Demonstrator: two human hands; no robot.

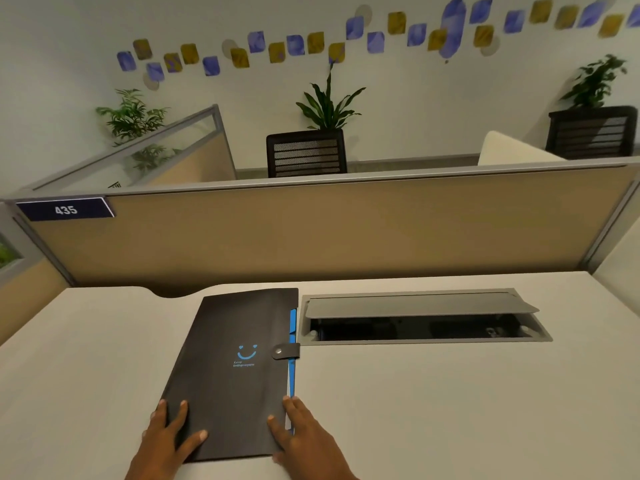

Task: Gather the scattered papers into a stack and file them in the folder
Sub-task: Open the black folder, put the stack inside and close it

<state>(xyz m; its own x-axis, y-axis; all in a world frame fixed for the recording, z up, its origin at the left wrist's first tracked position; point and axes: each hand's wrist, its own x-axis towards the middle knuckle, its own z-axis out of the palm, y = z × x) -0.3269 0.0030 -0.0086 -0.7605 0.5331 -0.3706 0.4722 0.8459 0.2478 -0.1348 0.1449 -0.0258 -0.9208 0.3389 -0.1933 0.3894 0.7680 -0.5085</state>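
Observation:
A black folder (235,368) with a blue smiley print lies flat and closed on the white desk (433,410), its snap strap fastened at the right edge. Blue tabs and a thin white paper edge show along that right side. My left hand (173,434) rests flat on the folder's near left corner, fingers spread. My right hand (298,434) lies on the near right corner, fingers over the edge by the blue tabs. No loose papers are visible on the desk.
A grey cable tray (422,317) with its lid raised is set into the desk right of the folder. A tan partition (329,230) with a "435" label (65,210) stands behind. Beyond it are chairs and potted plants.

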